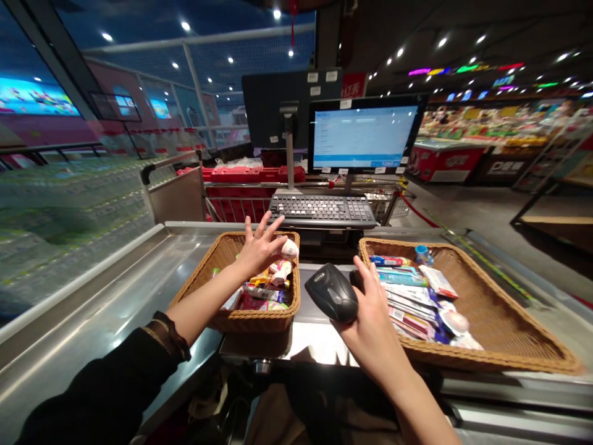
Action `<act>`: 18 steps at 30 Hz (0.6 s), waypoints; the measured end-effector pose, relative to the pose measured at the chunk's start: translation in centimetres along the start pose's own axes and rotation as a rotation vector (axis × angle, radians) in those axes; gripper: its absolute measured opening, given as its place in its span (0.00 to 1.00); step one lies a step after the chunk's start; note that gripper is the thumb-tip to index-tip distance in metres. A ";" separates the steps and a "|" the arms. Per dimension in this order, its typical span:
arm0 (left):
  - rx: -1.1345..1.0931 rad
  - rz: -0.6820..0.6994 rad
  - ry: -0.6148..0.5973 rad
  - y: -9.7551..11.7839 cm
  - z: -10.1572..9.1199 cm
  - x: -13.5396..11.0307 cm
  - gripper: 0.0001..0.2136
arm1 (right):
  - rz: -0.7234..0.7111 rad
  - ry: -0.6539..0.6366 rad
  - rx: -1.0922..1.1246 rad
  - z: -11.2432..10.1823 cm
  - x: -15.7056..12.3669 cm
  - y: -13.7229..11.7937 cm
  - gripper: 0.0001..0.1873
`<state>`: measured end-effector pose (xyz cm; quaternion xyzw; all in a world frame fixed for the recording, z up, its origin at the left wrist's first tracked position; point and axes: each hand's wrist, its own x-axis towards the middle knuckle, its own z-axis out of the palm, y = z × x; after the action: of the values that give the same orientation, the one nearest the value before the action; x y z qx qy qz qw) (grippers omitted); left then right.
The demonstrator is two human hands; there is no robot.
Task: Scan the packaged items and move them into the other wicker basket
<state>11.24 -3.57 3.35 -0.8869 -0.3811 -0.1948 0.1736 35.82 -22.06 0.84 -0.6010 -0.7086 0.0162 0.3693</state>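
My left hand [258, 252] is over the smaller wicker basket [194, 285]. Its index finger and hidden thumb close on a small white package [290, 248], while the other fingers stretch outward. Colourful snack packets [269, 293] lie in the basket beneath. In my right hand [373, 315] is a black handheld barcode scanner [330, 293], its head tilted left toward the gap between the baskets. To the right of that hand, a larger wicker basket [519, 327] holds several wrapped packets [410, 296], a small blue-capped item [422, 254] and a round cup-like pack [454, 322].
A keyboard [322, 209] sits on a raised shelf behind the baskets, below a lit monitor [364, 136]. The metal counter [139, 290] runs to the left. Beyond it stand stacked bottle packs [69, 222]. A shopping cart [236, 204] is behind the counter.
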 end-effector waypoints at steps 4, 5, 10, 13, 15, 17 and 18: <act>-0.023 0.057 0.008 1.8 -0.5 0.6 0.15 | 0.026 0.056 -0.007 -0.3 -0.3 -0.7 0.18; -0.030 0.065 0.010 2.2 -0.5 0.8 0.15 | 0.042 0.075 -0.007 -0.4 -0.4 -0.8 0.18; -0.060 0.119 0.033 4.0 -0.7 1.9 0.17 | 0.082 0.104 0.000 -0.7 -1.0 -0.7 0.19; -0.069 0.186 0.060 4.4 -0.4 2.4 0.18 | 0.081 0.092 -0.005 -1.1 -1.3 -0.4 0.22; -0.054 0.219 0.078 4.4 -0.2 2.6 0.19 | 0.082 0.090 -0.007 -1.3 -1.4 -0.3 0.25; -0.034 0.234 0.094 4.5 0.0 2.8 0.19 | 0.086 0.092 -0.004 -1.5 -1.6 -0.2 0.26; -0.024 0.237 0.100 4.5 0.0 2.9 0.19 | 0.089 0.096 -0.003 -1.6 -1.7 -0.2 0.26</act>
<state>16.43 -4.73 3.99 -0.9170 -0.2621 -0.2215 0.2033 36.51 -24.23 1.26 -0.6326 -0.6627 0.0029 0.4007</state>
